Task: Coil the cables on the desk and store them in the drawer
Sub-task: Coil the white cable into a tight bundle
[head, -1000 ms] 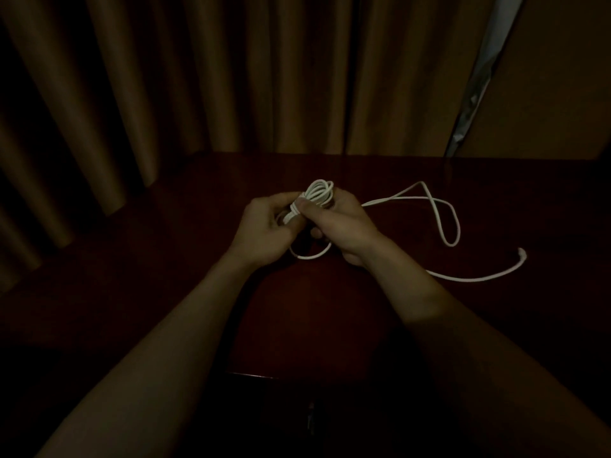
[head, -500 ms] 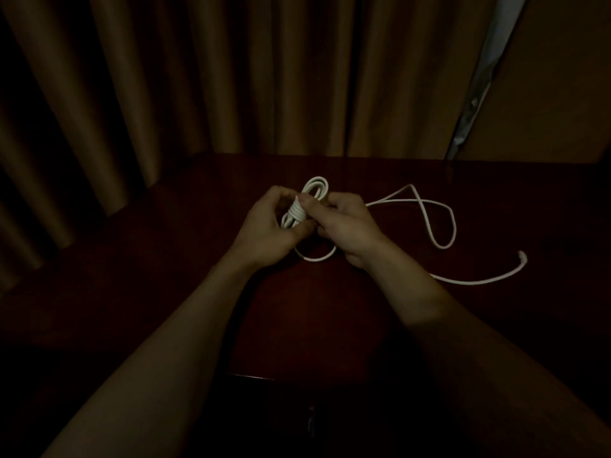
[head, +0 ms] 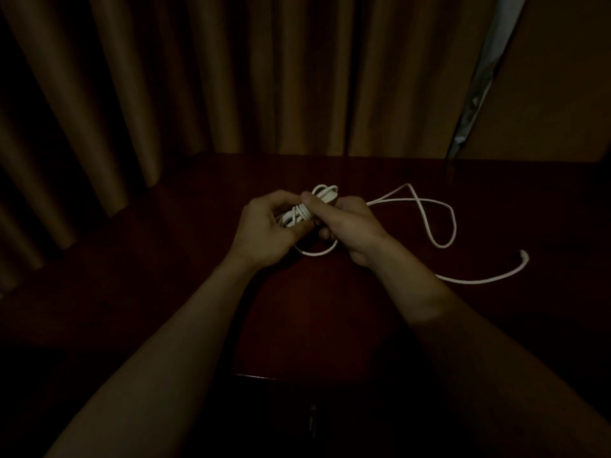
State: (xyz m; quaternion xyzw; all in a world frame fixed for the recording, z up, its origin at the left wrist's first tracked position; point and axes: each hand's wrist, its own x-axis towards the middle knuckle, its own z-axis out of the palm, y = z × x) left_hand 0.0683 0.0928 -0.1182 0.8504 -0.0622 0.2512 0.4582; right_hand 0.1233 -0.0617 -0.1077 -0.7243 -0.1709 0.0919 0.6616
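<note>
A white cable (head: 443, 223) lies partly on the dark wooden desk (head: 330, 309). Part of it is wound into a small coil (head: 299, 213) held between both hands above the middle of the desk. My left hand (head: 264, 226) grips the coil from the left, fingers curled round it. My right hand (head: 347, 223) pinches the coil from the right with thumb on top. The loose remainder loops out to the right, and its free end (head: 524, 256) rests on the desk. One loop hangs below the hands.
Brown curtains (head: 198, 77) hang close behind the desk and along its left side. A plain wall (head: 555, 94) stands at the back right. The desk's front edge (head: 254, 376) is near me, with dark space below it.
The hands have stayed in place, turning the coil slightly. The loose loop on the right has shifted a little and drawn in toward the hands.
</note>
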